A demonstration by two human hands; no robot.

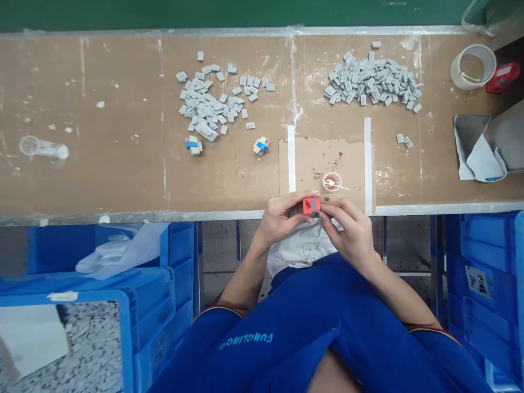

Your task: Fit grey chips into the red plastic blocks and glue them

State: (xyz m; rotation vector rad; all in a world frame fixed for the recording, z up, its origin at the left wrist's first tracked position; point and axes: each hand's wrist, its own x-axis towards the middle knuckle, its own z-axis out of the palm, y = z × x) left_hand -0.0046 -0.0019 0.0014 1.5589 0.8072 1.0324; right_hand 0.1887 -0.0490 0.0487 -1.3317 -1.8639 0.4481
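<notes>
Between my two hands, at the table's near edge, is a small red block (306, 206) with a grey piece (314, 204) at its right side. My left hand (282, 214) grips the red block between thumb and fingers. The fingertips of my right hand (347, 225) are pinched at the grey piece. Just beyond them stands a small round cup (332, 182) with a white stick across it, on a cardboard sheet (327, 150) with dark crumbs. White tape strips run along both sides of that sheet.
Two piles of small grey tiles lie at the back, one left (208, 103) and one right (372, 82). Two taped bundles (261, 146) sit between. A tape roll (472, 66) is far right. Blue crates (155, 305) flank me, one holding many grey tiles.
</notes>
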